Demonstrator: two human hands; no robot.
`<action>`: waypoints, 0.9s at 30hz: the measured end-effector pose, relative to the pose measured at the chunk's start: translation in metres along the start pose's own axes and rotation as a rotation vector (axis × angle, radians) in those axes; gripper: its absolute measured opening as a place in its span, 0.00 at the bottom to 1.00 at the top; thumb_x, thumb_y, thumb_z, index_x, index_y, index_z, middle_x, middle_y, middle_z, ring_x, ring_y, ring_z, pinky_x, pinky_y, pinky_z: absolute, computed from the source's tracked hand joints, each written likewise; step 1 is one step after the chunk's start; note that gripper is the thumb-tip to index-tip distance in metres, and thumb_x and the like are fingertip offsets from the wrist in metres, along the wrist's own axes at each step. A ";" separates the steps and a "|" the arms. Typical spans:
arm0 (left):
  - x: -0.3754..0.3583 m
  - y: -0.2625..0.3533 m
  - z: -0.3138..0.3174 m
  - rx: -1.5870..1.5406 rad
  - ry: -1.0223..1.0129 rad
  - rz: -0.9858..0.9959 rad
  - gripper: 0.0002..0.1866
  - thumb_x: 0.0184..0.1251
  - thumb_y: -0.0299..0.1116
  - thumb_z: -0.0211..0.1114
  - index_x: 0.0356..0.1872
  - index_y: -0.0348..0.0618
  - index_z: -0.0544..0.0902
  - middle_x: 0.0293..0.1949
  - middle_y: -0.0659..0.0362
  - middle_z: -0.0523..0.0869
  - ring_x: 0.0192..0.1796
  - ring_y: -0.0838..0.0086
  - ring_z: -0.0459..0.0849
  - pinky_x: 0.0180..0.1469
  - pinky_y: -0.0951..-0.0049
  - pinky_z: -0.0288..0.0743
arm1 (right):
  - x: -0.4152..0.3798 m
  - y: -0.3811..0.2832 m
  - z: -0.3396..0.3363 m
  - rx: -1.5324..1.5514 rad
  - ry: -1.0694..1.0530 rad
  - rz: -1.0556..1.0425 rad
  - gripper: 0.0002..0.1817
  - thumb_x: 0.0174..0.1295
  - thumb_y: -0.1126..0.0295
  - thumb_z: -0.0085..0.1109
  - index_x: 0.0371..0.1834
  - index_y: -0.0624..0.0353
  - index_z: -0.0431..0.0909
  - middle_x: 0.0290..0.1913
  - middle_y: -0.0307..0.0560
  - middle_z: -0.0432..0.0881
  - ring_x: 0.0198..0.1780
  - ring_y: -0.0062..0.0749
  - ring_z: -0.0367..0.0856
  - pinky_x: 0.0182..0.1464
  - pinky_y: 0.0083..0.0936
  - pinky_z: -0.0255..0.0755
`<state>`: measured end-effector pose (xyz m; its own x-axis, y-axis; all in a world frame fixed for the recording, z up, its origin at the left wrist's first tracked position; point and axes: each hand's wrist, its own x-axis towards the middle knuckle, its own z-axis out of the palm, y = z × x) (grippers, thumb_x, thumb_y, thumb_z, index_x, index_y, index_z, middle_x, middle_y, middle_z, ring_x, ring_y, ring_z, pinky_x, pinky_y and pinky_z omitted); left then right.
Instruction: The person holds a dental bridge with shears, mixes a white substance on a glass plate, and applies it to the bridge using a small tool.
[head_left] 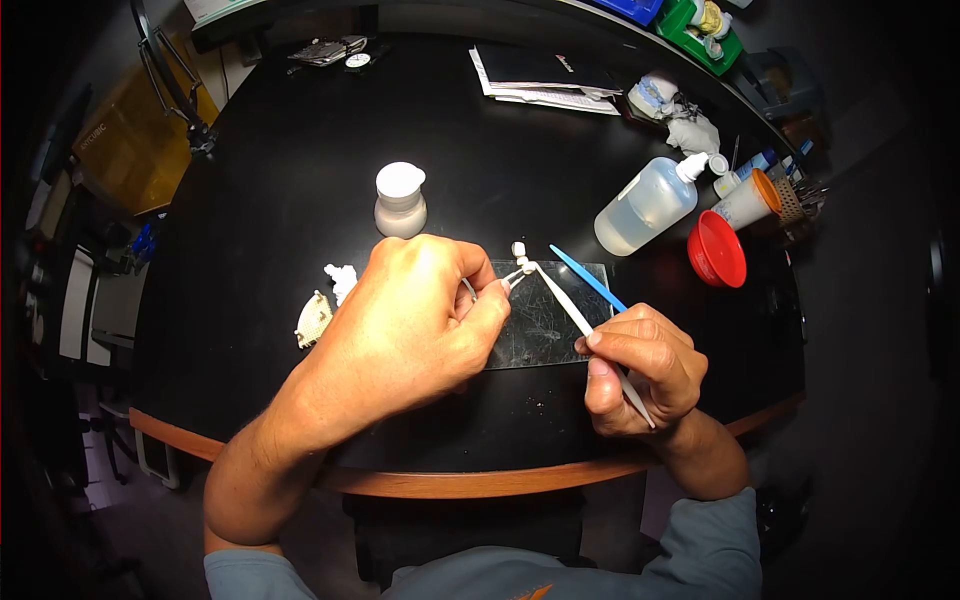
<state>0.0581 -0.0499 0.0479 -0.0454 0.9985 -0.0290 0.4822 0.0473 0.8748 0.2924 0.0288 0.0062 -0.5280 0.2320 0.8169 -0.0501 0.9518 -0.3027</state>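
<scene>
My left hand is closed in a pinch on slim tweezers, whose tips meet a small white tooth-like piece. Another small white piece sits just beyond it. Between the fingers of my right hand is a thin white pointed stick tool, its tip touching or very near the first piece. A blue stick tool runs to the same hand's fingers; whether they grip it is hidden. Below lies a scratched glass slab. Left of my left wrist are a beige dental model and a crumpled white lump.
A white-capped jar stands beyond my left hand. To the right are a clear squeeze bottle, a red bowl and an orange-rimmed cup. Papers with a black folder lie at the back of the black table.
</scene>
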 end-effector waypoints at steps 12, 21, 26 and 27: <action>0.001 -0.003 0.001 0.019 0.007 0.036 0.15 0.80 0.30 0.65 0.31 0.30 0.86 0.19 0.56 0.88 0.20 0.75 0.89 0.24 0.76 0.79 | 0.003 0.001 0.001 -0.018 -0.069 -0.031 0.10 0.61 0.84 0.62 0.46 0.69 0.83 0.29 0.49 0.87 0.26 0.31 0.85 0.30 0.25 0.78; 0.002 -0.004 0.001 0.020 -0.001 0.023 0.15 0.80 0.29 0.64 0.31 0.30 0.87 0.19 0.57 0.88 0.19 0.75 0.89 0.24 0.76 0.79 | 0.002 0.002 0.002 -0.027 -0.068 -0.026 0.10 0.61 0.84 0.62 0.46 0.69 0.83 0.29 0.49 0.87 0.26 0.31 0.86 0.30 0.25 0.78; 0.002 -0.005 0.001 0.029 0.007 0.047 0.15 0.79 0.29 0.65 0.31 0.30 0.87 0.19 0.57 0.88 0.19 0.76 0.88 0.24 0.76 0.79 | 0.002 0.000 0.002 -0.018 -0.055 -0.008 0.09 0.61 0.82 0.67 0.44 0.68 0.84 0.29 0.47 0.87 0.26 0.32 0.86 0.30 0.25 0.79; 0.002 -0.005 0.001 0.028 0.001 0.036 0.15 0.79 0.29 0.65 0.31 0.30 0.87 0.19 0.57 0.88 0.20 0.76 0.88 0.24 0.76 0.79 | 0.002 0.000 0.003 -0.015 -0.046 0.002 0.08 0.61 0.82 0.69 0.43 0.68 0.84 0.29 0.46 0.88 0.26 0.32 0.86 0.30 0.26 0.80</action>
<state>0.0565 -0.0482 0.0435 -0.0288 0.9996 0.0024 0.5075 0.0126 0.8616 0.2889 0.0284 0.0069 -0.5668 0.2248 0.7926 -0.0362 0.9543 -0.2965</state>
